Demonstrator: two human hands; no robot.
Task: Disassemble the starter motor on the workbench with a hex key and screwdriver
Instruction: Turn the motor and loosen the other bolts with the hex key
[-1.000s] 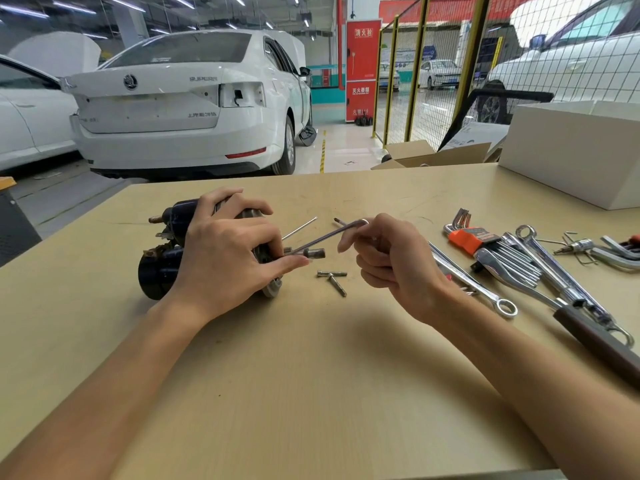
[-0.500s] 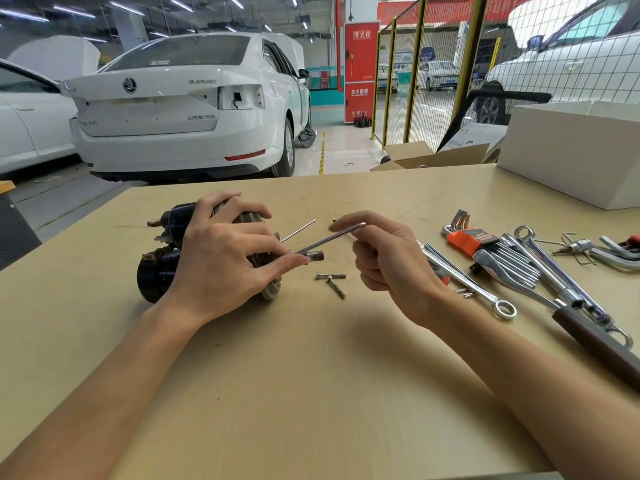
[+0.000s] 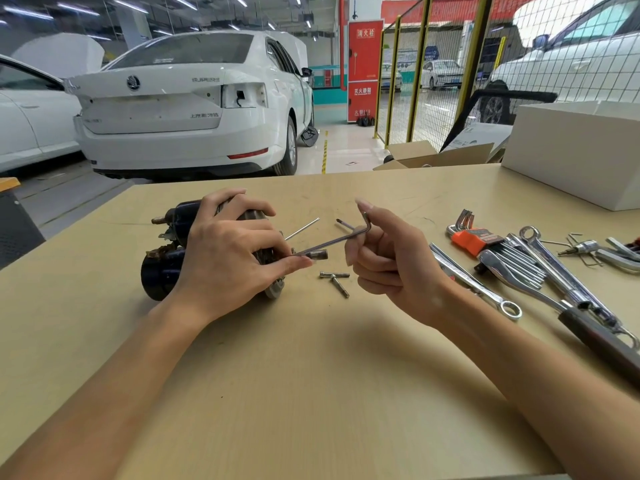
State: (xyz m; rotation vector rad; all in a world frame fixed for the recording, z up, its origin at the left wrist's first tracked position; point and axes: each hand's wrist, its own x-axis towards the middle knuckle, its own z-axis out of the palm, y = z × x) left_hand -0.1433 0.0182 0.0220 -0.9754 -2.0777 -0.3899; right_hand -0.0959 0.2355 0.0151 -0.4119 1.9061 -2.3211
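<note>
A dark starter motor (image 3: 162,271) lies on its side on the left part of the tan workbench (image 3: 311,375). My left hand (image 3: 228,258) grips its body from above, thumb stretched toward the right end. A silver hex key (image 3: 332,240) runs from that end up to my right hand (image 3: 391,261), which pinches the key's bent short arm, index finger raised. Two loose bolts (image 3: 336,278) lie crossed on the bench just right of the motor. A long thin rod (image 3: 302,229) sticks out behind the key.
To the right lie a hex key set in an orange holder (image 3: 474,239), several chrome wrenches (image 3: 478,285) and a dark-handled ratchet (image 3: 595,334). A white box (image 3: 575,150) stands at the back right. White cars and a yellow mesh fence fill the background.
My right hand has turned the hex key's short arm from lying level to pointing up, the index finger lifting. My left hand stays on the motor.
</note>
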